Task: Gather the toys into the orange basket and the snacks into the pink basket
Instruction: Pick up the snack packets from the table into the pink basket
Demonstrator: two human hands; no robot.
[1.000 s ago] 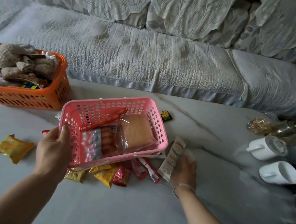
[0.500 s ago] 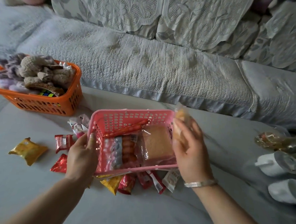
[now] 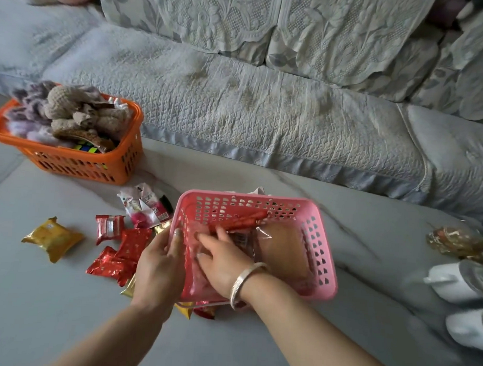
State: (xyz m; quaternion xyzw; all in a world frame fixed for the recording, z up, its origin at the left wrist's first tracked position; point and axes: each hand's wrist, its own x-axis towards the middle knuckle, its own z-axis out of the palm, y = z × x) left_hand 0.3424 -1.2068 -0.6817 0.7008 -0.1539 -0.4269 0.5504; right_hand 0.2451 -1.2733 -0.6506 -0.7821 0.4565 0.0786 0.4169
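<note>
The pink basket (image 3: 324,244) stands on the grey table with a wrapped bread (image 3: 282,253), a red sausage stick (image 3: 243,221) and other snacks inside. My left hand (image 3: 158,268) grips its left rim. My right hand (image 3: 224,262) reaches into the basket, its fingers spread and resting on the packs there. Loose red packets (image 3: 123,250), a yellow packet (image 3: 53,237) and white-pink packets (image 3: 144,205) lie left of the basket. The orange basket (image 3: 74,165) at the far left holds plush toys (image 3: 77,113) and a colour cube.
A quilted sofa (image 3: 267,113) runs along the table's far edge. Two white cups (image 3: 452,283) lie on their sides at the right edge beside a glass bottle (image 3: 463,241). More packets poke out from under the pink basket's near edge.
My right hand picked up a long pale packet from the table and carried it into the pink basket, where it now rests. My left hand kept its grip on the rim.
</note>
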